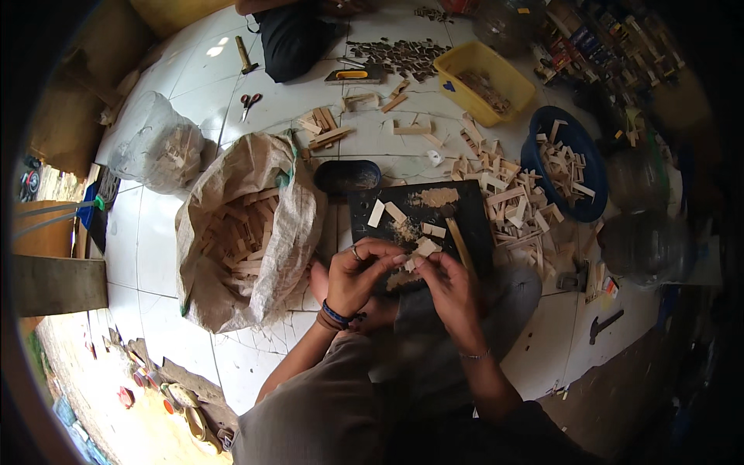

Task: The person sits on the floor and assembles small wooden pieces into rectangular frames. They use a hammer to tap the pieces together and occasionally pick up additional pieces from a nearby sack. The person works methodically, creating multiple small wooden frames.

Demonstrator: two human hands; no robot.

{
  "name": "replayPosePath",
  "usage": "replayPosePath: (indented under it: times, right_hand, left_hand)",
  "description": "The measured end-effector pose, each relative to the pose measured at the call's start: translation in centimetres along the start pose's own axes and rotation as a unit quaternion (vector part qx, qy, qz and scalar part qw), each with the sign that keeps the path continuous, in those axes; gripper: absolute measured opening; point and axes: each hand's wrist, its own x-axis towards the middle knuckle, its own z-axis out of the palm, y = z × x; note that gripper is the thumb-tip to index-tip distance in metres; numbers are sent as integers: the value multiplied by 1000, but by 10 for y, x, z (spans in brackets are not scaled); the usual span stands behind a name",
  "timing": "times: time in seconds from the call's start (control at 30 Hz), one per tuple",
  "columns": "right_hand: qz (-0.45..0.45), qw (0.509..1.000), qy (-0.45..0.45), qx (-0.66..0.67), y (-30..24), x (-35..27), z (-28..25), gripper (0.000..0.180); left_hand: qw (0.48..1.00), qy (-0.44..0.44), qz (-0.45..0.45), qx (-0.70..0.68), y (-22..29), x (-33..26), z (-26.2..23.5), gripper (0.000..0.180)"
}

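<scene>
Over a black board (361,203) in front of my crossed legs, both hands meet at small pale wooden pieces (426,247). My left hand (358,277), with a ring and wrist bands, pinches the left end between thumb and finger. With closed fingertips, my right hand (449,288) grips the right side. Whether these are one joined piece or two cannot be told. Loose wooden blocks (394,212) and brown paste or sawdust (435,198) lie on the board. Beside my right fingers rests a wooden-handled tool, perhaps a brush (459,240).
An open woven sack (301,209) of wooden pieces stands left, with a dark oval tray (347,177) beyond it. Right are a pile of wooden pieces (508,198), a blue basin (587,208) and a hammer (606,326). Scissors (249,104), a yellow tub (457,68) and another person (291,39) are farther off.
</scene>
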Motion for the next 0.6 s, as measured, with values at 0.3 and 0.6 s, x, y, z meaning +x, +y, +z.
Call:
replayPosePath:
  times: [0.3, 0.6]
  right_hand:
    - [-28, 1000, 5, -2, 11, 4, 2, 26]
    - [-59, 998, 14, -22, 19, 6, 1, 30]
  left_hand:
    - [998, 41, -34, -32, -6, -4, 10, 14]
    - [993, -4, 66, 94, -16, -1, 7, 14]
